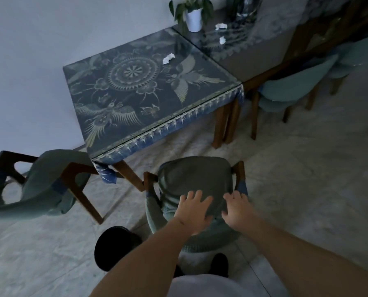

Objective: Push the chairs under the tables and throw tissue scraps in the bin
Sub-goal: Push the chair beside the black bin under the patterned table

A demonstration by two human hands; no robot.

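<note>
A teal upholstered chair [193, 179] stands in front of me, apart from the patterned blue table [136, 91]. My left hand [192, 213] and my right hand [237, 211] both rest on top of its backrest, fingers spread over the fabric. A second teal chair [41, 185] stands turned away at the table's left corner. One white tissue scrap [168, 58] lies on the patterned table. Two more scraps [221, 26] [222, 40] lie on the adjoining dark table [262, 61]. A black round bin [114, 247] sits on the floor by my left forearm.
A potted plant [192, 15] in a white pot stands at the far table edge, with a glass vessel [246, 9] beside it. Two teal chairs [294, 86] are tucked under the dark table at the right. Pale marble floor [307, 168] stretches to the right.
</note>
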